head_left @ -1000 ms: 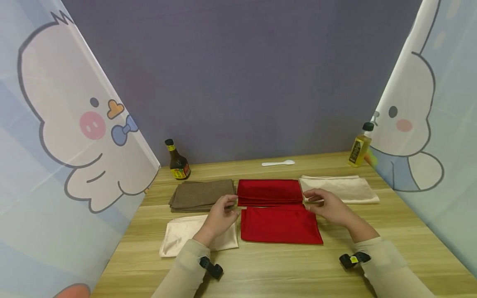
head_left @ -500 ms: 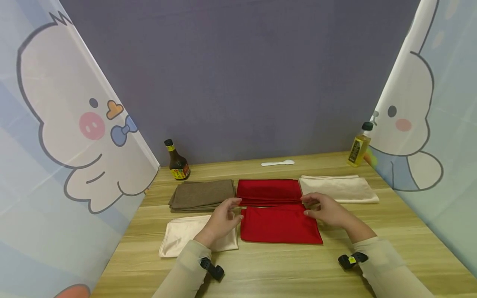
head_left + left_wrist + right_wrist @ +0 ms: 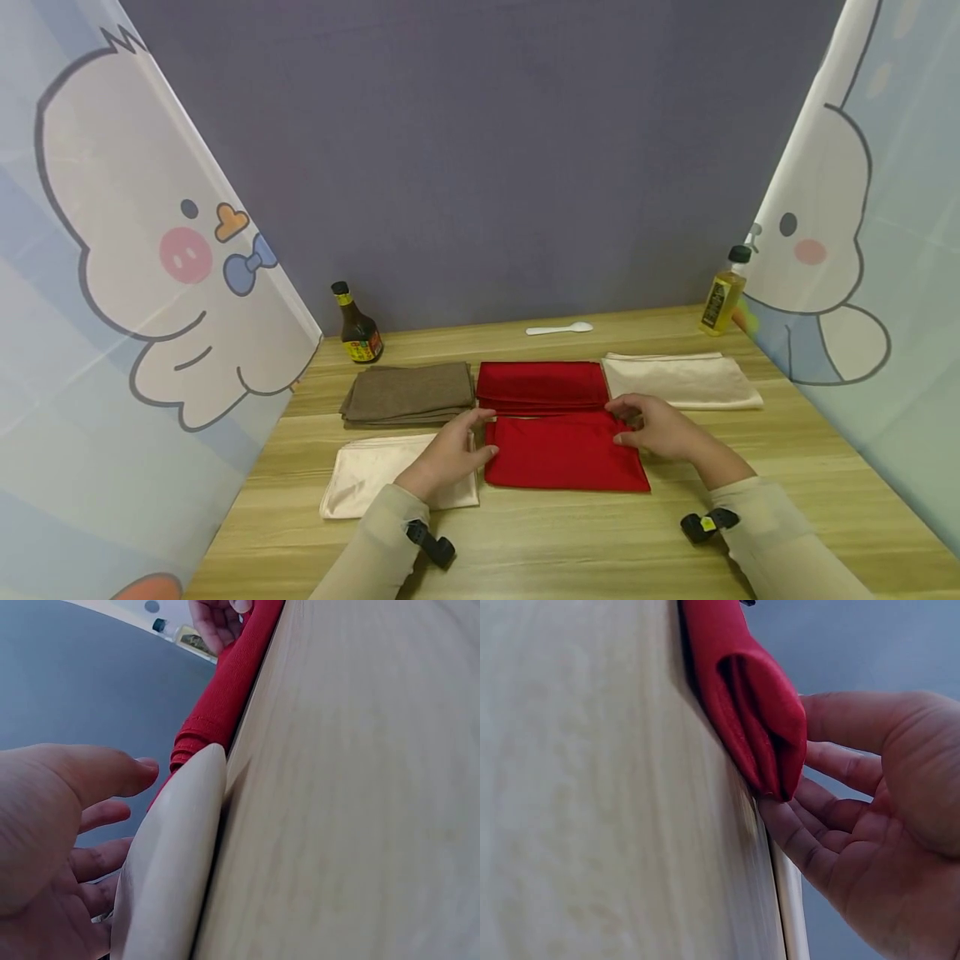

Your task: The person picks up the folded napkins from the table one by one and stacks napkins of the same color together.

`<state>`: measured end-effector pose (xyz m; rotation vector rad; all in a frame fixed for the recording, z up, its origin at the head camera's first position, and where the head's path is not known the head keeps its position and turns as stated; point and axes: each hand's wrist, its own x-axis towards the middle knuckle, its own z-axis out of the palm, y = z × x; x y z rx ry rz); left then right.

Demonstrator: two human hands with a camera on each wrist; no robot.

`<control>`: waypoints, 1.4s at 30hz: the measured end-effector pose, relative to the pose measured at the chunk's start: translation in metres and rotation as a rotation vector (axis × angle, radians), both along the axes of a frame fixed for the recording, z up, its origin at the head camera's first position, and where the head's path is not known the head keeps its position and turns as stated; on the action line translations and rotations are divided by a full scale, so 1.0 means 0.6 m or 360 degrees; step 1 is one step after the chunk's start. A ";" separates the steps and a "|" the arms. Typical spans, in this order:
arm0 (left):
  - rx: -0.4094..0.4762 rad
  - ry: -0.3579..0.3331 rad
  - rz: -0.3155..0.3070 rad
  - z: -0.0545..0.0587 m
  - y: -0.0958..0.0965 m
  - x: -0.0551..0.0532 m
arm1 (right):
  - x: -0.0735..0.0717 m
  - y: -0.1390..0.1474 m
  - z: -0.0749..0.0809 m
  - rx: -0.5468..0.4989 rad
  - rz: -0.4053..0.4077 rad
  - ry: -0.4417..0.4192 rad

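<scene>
**left hand [image 3: 453, 450] eased right and nearer, now at the front red cloth's [image 3: 562, 454] left edge**

right hand [image 3: 660, 427] crept slightly nearer since the first frame. cloths look unmoved.

front red cloth: bright, folded, roughly rectangular, flat, near the middle of the surface [image 3: 570, 542], well in from its left edge. back red cloth [image 3: 542, 383] lies just beyond, toward the far edge.

grip: left is released, thumb and fingers apart, nothing between them; contact with the red edge unclear. right has thumb and fingers about the red cloth's right end; can't tell if it pinches.

around: left cream cloth [image 3: 367, 475] under the left hand's reach, brown cloth [image 3: 408, 392] behind it. right cream cloth [image 3: 682, 379] beyond the right hand. dark bottle [image 3: 362, 333] near the far left corner, oil bottle [image 3: 722, 304] near the far right corner, white spoon [image 3: 558, 329] along the far edge.

view differences: right wrist shows the red end looped open, layers inside; from the head it reads flat. left wrist shows stacked red layers at the left end, plus the cream cloth's thick rounded fold.
</scene>
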<state>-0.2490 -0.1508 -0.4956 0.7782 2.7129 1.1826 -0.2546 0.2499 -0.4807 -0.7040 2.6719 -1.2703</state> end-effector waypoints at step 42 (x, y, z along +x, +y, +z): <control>-0.0133 -0.0012 -0.0013 0.003 0.013 0.011 | 0.007 -0.009 -0.005 -0.0059 0.0146 -0.0027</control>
